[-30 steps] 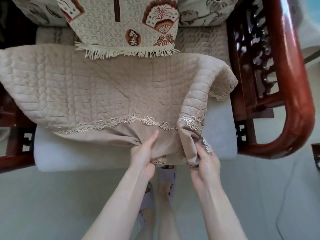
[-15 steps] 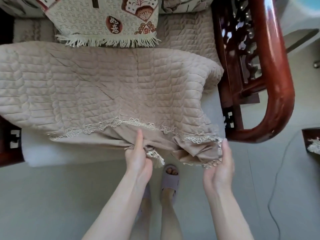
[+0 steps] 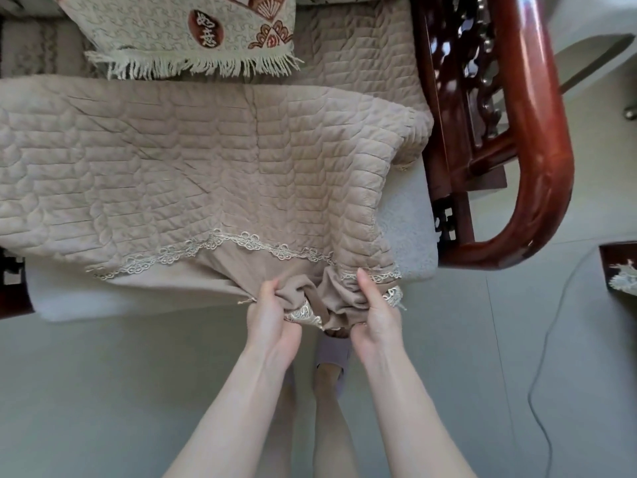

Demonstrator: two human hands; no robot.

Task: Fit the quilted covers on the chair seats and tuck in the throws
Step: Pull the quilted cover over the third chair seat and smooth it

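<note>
Gripping the bunched front hem of the one quilted cover [image 3: 206, 167], the left hand [image 3: 272, 322] and right hand [image 3: 375, 315] had their fingers [image 3: 268, 290] curled into the cloth, thumbs on top, just off the front edge of the white seat cushion [image 3: 406, 236]. The cover lay spread over that cushion, its right front corner bare. One fringed throw [image 3: 193, 32] hung behind the cushion; one red wooden armrest [image 3: 537, 132] curved to its right. In front of the cushion: pale floor [image 3: 86, 391], one grey cable [image 3: 537, 391], one slipper [image 3: 332, 350] in plain view.
</note>
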